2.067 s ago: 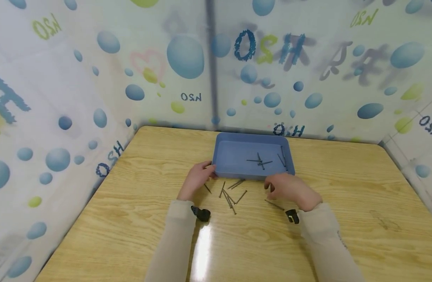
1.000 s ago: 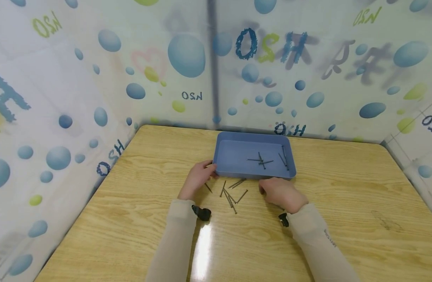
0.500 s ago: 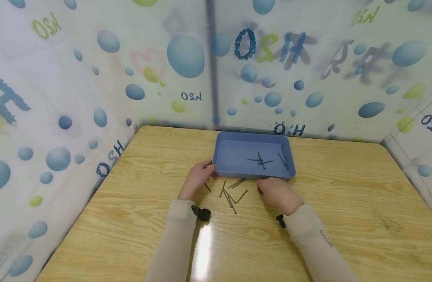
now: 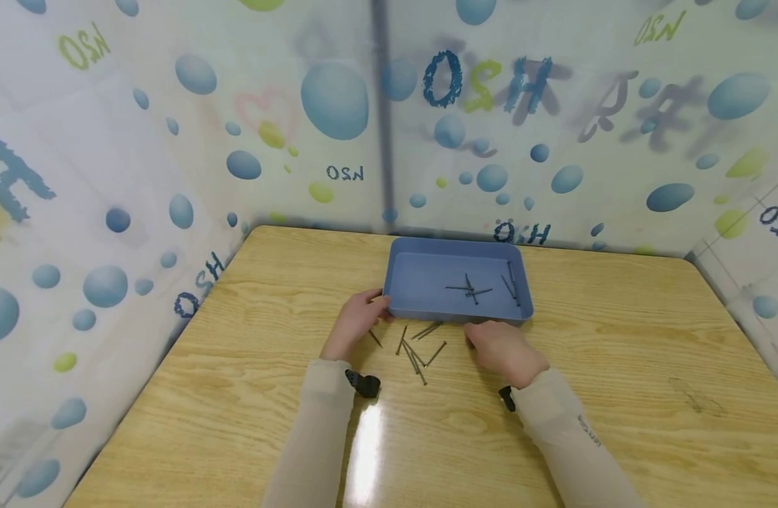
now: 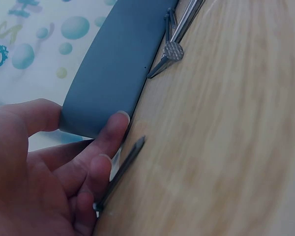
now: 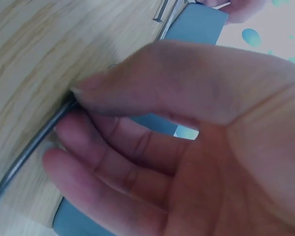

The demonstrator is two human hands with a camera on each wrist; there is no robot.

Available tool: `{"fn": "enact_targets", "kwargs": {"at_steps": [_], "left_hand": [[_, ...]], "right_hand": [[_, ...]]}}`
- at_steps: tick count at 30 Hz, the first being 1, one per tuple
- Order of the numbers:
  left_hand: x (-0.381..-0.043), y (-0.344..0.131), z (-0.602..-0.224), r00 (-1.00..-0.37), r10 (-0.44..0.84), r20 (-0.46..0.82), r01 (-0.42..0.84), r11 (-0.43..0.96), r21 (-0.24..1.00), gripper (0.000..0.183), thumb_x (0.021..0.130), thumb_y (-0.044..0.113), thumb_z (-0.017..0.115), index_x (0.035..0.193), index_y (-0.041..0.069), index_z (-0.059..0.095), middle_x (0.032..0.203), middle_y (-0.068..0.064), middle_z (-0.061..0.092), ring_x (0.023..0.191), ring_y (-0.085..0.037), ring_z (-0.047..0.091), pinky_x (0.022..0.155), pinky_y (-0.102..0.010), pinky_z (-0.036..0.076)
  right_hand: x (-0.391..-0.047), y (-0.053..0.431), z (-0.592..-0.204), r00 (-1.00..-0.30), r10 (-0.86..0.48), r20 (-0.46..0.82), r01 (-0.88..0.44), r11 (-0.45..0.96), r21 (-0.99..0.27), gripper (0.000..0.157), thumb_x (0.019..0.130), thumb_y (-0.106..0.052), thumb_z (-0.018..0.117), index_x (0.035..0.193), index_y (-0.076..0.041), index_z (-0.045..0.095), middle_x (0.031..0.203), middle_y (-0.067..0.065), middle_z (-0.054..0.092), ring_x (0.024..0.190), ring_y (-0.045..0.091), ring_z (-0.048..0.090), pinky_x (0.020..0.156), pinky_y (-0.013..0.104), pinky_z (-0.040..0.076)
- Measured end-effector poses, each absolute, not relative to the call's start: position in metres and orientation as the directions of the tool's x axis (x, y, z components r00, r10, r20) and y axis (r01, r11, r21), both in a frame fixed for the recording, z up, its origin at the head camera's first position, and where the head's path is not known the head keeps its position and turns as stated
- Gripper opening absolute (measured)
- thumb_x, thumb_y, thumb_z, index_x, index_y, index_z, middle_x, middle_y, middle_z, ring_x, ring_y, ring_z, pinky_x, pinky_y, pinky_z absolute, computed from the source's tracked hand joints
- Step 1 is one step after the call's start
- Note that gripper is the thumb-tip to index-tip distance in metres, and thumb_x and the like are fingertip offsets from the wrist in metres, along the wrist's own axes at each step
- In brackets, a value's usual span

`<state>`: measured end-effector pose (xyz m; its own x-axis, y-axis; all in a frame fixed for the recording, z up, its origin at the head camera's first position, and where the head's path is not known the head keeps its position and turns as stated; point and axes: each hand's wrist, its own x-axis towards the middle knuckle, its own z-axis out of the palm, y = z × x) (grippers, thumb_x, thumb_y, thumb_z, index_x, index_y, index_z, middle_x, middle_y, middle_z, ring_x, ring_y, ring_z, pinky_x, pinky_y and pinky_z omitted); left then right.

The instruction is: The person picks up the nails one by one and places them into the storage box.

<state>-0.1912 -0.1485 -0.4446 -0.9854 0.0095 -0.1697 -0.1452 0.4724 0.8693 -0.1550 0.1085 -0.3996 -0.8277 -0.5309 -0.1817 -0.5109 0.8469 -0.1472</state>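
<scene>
My left hand (image 4: 357,323) grips the front left corner of the blue tray (image 4: 420,314), with fingertips against its outer wall (image 5: 108,64) in the left wrist view. Beside those fingers a single nail (image 5: 120,172) lies on the table. In front of the tray's right half, my right hand (image 4: 504,349) is lowered to the tabletop. The right wrist view shows its thumb and fingertips pinching one end of a dark nail (image 6: 32,145); the head view hides that nail behind the hand. Several nails (image 4: 469,289) lie inside the tray, some crossed, others along its right side.
Between the hands, several loose nails (image 4: 412,356) are scattered on the wooden table (image 4: 236,395), a few close to the tray's front wall. A patterned curtain (image 4: 287,176) rises right behind the table's back edge.
My right hand has moved left and come down over the nail that lay by it on the table, its fingers closing on it. The left hand and tray have stayed put.
</scene>
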Motion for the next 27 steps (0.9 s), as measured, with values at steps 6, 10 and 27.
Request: {"fn": "enact_targets", "kwargs": {"at_steps": [6,10,27], "left_hand": [[-0.192,-0.148,-0.445,-0.985,0.006,-0.173,-0.150,0.474,0.868,0.043,0.091,0.037,0.046,0.127,0.015,0.051,0.079,-0.003,0.067,0.081,-0.015,0.059,0.070,-0.032,0.046],[-0.192,-0.148,-0.445,-0.984,0.001,-0.178,-0.156,0.474,0.867,0.043,0.091,0.037,0.046,0.128,0.016,0.050,0.079,-0.003,0.066,0.080,-0.015,0.058,0.070,-0.032,0.045],[-0.192,-0.148,-0.444,-0.984,0.014,-0.176,-0.147,0.488,0.861,0.045,0.091,0.037,0.045,0.130,0.014,0.048,0.080,-0.003,0.066,0.081,-0.015,0.058,0.071,-0.031,0.045]], "right_hand": [[-0.158,0.110,-0.399,-0.827,-0.520,-0.213,-0.487,0.852,-0.191,0.008,0.087,-0.003,0.054,0.086,-0.011,0.055,0.066,0.000,0.050,0.058,0.014,0.047,0.054,0.031,0.039],[-0.164,0.112,-0.397,-0.837,-0.497,-0.228,-0.444,0.861,-0.247,0.016,0.085,-0.004,0.055,0.100,-0.009,0.058,0.087,0.004,0.060,0.074,0.020,0.056,0.064,0.035,0.045],[-0.182,0.133,-0.371,-0.857,-0.516,-0.008,-0.452,0.758,-0.470,0.023,0.086,-0.008,0.054,0.107,-0.010,0.062,0.091,0.001,0.059,0.074,0.014,0.052,0.063,0.033,0.043]]}}
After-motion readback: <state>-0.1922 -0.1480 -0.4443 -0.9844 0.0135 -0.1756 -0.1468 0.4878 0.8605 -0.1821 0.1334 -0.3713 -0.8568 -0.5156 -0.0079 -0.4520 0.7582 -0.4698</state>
